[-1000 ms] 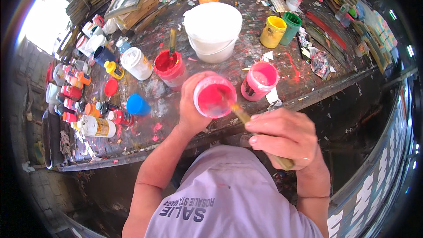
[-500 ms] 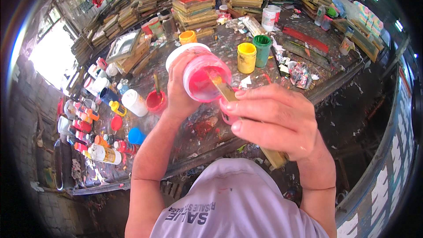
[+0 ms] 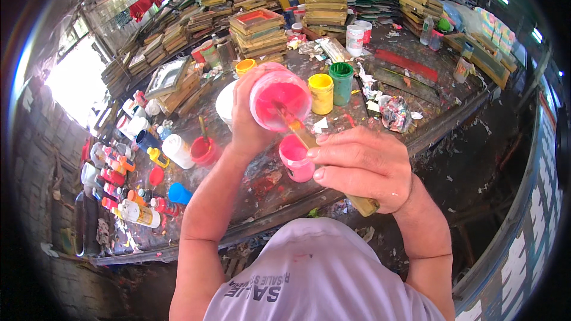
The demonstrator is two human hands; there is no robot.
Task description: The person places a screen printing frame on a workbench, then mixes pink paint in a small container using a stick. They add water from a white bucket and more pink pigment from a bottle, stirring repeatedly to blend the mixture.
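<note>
Wrapped around the side of a translucent tub of pink paint (image 3: 301,88), my left hand (image 3: 248,113) holds it tilted so its mouth faces me. My right hand (image 3: 370,163) pinches a flat wooden stick (image 3: 305,137), whose paint-smeared tip reaches inside the tub. On the table below stands a smaller pink jar (image 3: 295,167), its mouth showing pink, just left of my right fingers. A white tub (image 3: 225,107) is partly hidden behind my left hand. Beyond the tub are a yellow paint jar (image 3: 321,98) and a green paint jar (image 3: 341,88).
Several bottles (image 3: 140,214) crowd the table's left side near a blue cup (image 3: 179,193) and a red pot (image 3: 204,152) with a stick in it. Stacked wooden frames (image 3: 257,32) line the back. Crumpled plastic (image 3: 395,113) lies at right, near the table edge (image 3: 440,125).
My right hand has moved slightly down and left with the stick, its tip now deeper in the tub. The tub mouth faces me more fully, and the smaller pink jar shows more.
</note>
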